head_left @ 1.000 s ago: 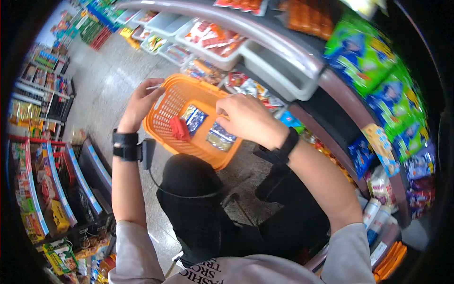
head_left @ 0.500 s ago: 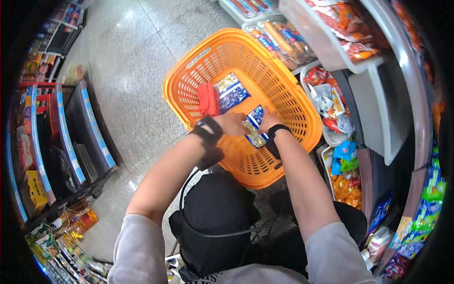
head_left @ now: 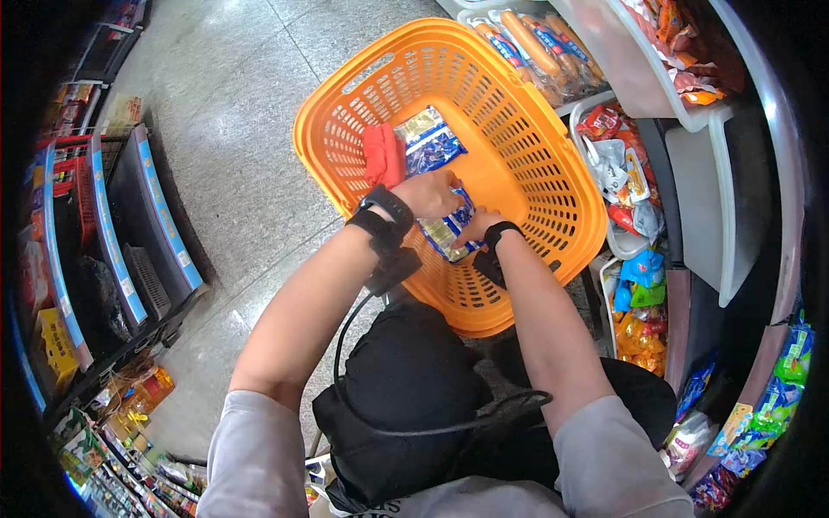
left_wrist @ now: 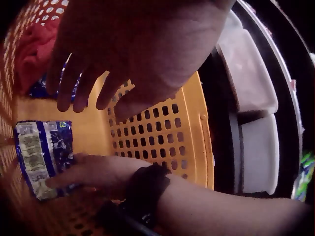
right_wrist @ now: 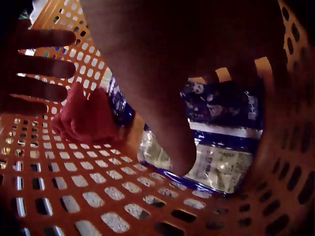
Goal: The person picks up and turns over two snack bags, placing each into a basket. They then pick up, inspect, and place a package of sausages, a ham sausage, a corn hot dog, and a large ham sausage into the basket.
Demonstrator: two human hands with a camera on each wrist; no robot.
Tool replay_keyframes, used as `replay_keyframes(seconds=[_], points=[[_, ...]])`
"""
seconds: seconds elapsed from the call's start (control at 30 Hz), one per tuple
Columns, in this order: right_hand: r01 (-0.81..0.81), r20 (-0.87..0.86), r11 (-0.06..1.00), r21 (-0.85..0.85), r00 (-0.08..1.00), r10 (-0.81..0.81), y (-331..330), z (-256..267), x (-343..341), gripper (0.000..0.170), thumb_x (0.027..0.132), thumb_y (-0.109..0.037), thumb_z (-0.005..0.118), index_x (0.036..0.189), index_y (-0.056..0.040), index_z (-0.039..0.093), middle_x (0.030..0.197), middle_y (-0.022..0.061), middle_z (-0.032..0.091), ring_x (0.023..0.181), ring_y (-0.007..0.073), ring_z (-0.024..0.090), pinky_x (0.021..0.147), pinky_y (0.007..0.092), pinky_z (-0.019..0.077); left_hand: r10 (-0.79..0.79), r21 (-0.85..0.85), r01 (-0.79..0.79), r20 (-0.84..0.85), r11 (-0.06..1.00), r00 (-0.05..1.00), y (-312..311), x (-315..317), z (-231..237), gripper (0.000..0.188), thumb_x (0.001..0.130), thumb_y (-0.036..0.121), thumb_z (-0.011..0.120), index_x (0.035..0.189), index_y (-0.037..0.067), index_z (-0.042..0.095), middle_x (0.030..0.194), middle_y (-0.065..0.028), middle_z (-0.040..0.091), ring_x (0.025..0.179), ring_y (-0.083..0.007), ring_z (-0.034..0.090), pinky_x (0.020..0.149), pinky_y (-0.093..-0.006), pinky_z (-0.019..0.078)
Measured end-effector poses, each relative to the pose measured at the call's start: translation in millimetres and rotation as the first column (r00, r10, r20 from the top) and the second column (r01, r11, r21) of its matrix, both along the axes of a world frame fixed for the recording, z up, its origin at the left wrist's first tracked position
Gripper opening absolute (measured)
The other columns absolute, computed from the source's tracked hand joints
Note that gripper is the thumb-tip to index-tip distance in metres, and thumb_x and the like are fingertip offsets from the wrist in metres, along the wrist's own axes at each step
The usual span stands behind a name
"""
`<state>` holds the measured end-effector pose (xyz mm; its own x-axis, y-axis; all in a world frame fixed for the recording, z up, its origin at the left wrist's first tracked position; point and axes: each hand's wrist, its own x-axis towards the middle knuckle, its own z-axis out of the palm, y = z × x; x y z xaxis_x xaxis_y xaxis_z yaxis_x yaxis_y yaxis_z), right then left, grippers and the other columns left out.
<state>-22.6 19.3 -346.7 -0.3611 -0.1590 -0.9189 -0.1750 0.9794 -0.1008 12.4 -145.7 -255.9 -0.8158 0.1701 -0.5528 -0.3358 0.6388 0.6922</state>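
An orange plastic basket [head_left: 546, 186] with slotted walls stands before my knees. On its floor, a blue-and-pale printed packet [head_left: 441, 235] lies near the front. My right hand [head_left: 485, 224] rests over this packet, its thumb laid straight across the pale part in the right wrist view. My left hand [head_left: 423, 195] hovers at the packet's far left side, fingers straight and spread with nothing in them in the left wrist view. Behind it lies a second blue packet [head_left: 432, 148], beside a folded red bundle [head_left: 382, 155] against the left wall.
Right of the basket, a bin holds packaged sausages [head_left: 540, 52], and a white bin [head_left: 617, 173] holds wrapped snacks. A pale tub [head_left: 717, 207] juts out below the shelf edge. Shelving [head_left: 164, 216] stands on the left across the grey floor [head_left: 229, 112].
My hands have gone from the basket's far-left rim and right side down into it, meeting around the front packet. That packet has shifted slightly, and the view has swung toward the basket.
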Motion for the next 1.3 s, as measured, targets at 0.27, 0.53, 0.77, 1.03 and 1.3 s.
replay_keyframes(seconds=[0.27, 0.53, 0.77, 1.03, 1.3], points=[[0.065, 0.105, 0.991, -0.119, 0.993, -0.053, -3, -16, 5, 0.084, 0.057, -0.041, 0.081, 0.127, -0.0041, 0.052, 0.126, 0.0192, 0.056, 0.11, 0.0308, 0.059, 0.094, 0.0399, 0.0476, 0.084, 0.34, -0.162, 0.233, 0.926, 0.969, -18, 15, 0, 0.053, 0.093, 0.034, 0.058, 0.129, -0.004, 0.048, 0.119, -0.0143, 0.059, 0.109, -0.0216, 0.056, 0.094, -0.0325, 0.0447], [0.043, -0.041, 0.961, -0.273, 0.998, -0.057, -29, 86, 8, 0.042, 0.085, -0.032, 0.053, 0.116, -0.0068, 0.065, 0.123, 0.0163, 0.06, 0.113, 0.0285, 0.06, 0.096, 0.0388, 0.046, 0.32, 0.376, -0.412, 0.285, 0.83, 0.904, -29, 16, 59, 0.038, 0.09, 0.022, 0.058, 0.124, 0.007, 0.054, 0.107, -0.0025, 0.061, 0.099, -0.0139, 0.058, 0.084, -0.0283, 0.0469], [-0.202, -0.552, 0.771, -0.604, 0.803, -0.222, 17, 230, -9, 0.018, 0.072, -0.016, 0.062, 0.083, -0.0049, 0.07, 0.088, 0.0174, 0.068, 0.085, 0.0324, 0.067, 0.071, 0.0423, 0.0538, 0.526, 0.406, -0.49, 0.025, 0.771, 0.85, -34, 1, 158, 0.039, 0.092, 0.03, 0.056, 0.125, 0.011, 0.054, 0.111, -0.0009, 0.061, 0.104, -0.0117, 0.056, 0.086, -0.0286, 0.0436], [-0.594, -0.599, 0.332, -0.733, 0.331, -0.729, 130, 378, 31, 0.018, 0.074, -0.003, 0.06, 0.09, -0.0048, 0.067, 0.102, 0.0144, 0.06, 0.097, 0.0311, 0.06, 0.083, 0.0425, 0.0471, 0.478, 0.813, -0.338, 0.084, 0.474, 0.874, 68, 22, 284, 0.063, 0.096, 0.054, 0.04, 0.137, 0.006, 0.041, 0.127, -0.0101, 0.056, 0.111, -0.0232, 0.057, 0.093, -0.0418, 0.0478], [-0.629, -0.521, 0.173, -0.758, 0.425, -0.74, 201, 385, 43, 0.069, 0.065, -0.033, 0.082, 0.128, -0.0184, 0.058, 0.143, 0.02, 0.033, 0.136, 0.0387, 0.027, 0.11, 0.048, 0.0249, 0.661, 0.893, -0.328, 0.047, 0.308, 0.749, 142, 43, 281, 0.037, 0.084, 0.017, 0.062, 0.117, 0.002, 0.055, 0.115, -0.0112, 0.061, 0.102, -0.0245, 0.061, 0.089, -0.041, 0.0518]])
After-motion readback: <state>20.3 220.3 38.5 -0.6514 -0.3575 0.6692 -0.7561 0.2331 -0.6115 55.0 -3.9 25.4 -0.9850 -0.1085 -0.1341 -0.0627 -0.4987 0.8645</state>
